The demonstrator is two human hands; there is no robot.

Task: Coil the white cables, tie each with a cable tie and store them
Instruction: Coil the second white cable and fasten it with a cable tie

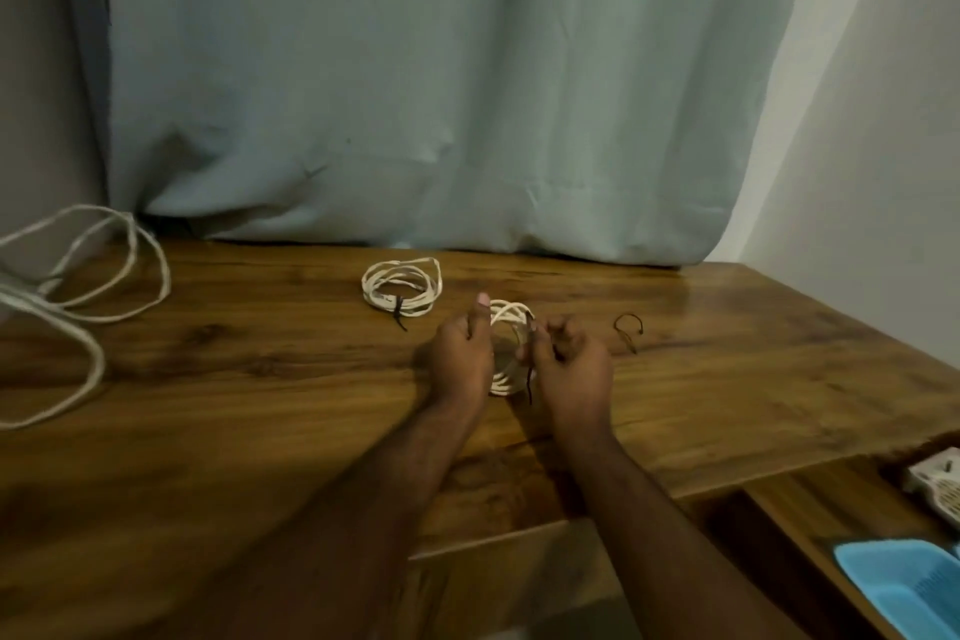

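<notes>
Head view, left to right. A loose, uncoiled white cable [78, 296] is lying in wide loops at the far left of the brown wooden worktop [234, 379], partly running off the left edge of the picture. Nearer the middle, towards the back edge, a white cable wound into a flat round coil [401, 287] is resting on the worktop, and a thin black cable tie [399, 311] is binding its near side, with its tail pointing towards the viewer.

Just right of and nearer than that coil, the person's left hand [461, 359] is gripping the left side of a second white cable coil [506, 351], the thumb raised and the other fingers curled round the strands. The right hand [574, 369] is facing it across the coil, its fingers curled and pinching a second thin black cable tie [529, 369] against the coil's right side; the tie's free end is hanging down below the hand. Whether the coil is touching the worktop cannot be told.

Right of the right hand and apart from it, a loose black cable tie bent into an open loop [627, 327] is lying on the worktop. At the lower right, below the worktop's edge, a light blue plastic basket [904, 587] and a white perforated container [937, 481] are sitting on a lower wooden surface. A pale grey-green curtain [415, 94] is hanging behind the worktop.
</notes>
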